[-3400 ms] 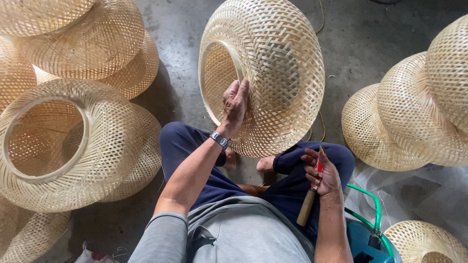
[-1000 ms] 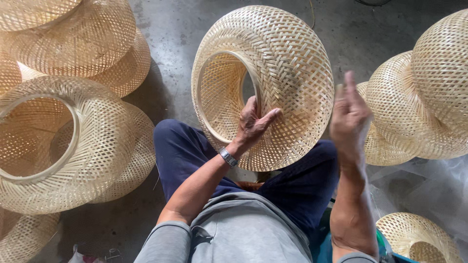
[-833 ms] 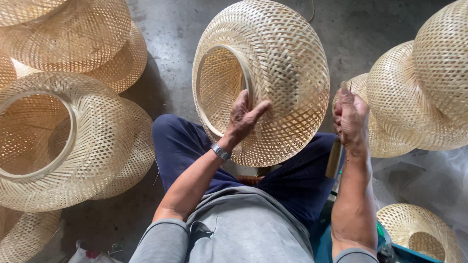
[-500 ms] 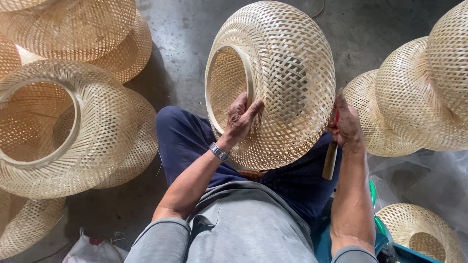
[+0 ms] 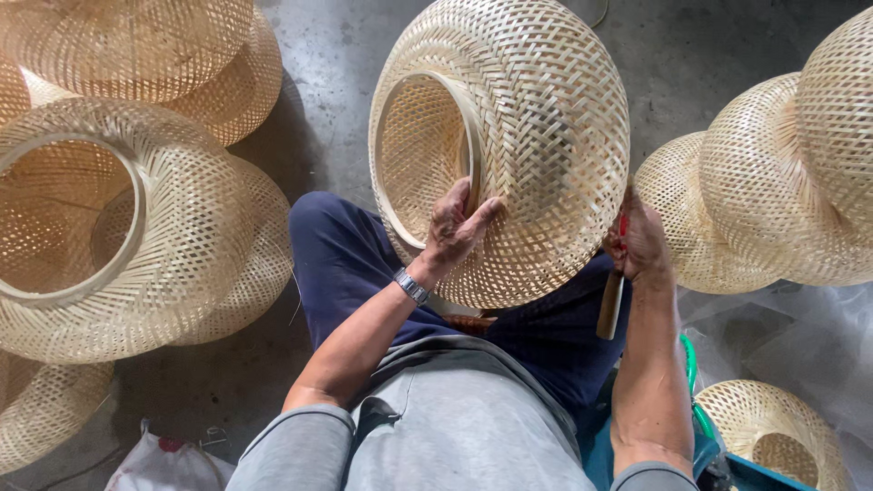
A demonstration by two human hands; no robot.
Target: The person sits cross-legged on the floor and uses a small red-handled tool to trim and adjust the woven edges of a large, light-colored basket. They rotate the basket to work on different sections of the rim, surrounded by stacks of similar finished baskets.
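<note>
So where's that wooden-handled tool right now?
In the head view, the wooden-handled tool is in the right hand, right of centre, pressed against the woven bamboo shade on the person's lap.

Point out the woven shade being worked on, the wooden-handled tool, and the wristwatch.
woven shade (image 5: pixel 546 136), head view, outer woven wall.
wooden-handled tool (image 5: pixel 608 307), head view, wooden handle.
wristwatch (image 5: pixel 411 285), head view, metal band.

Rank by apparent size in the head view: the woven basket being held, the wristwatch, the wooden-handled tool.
1. Woven basket, by far the largest.
2. Wooden-handled tool in the right hand, partly hidden.
3. Wristwatch on the left hand's wrist, smallest.
</note>
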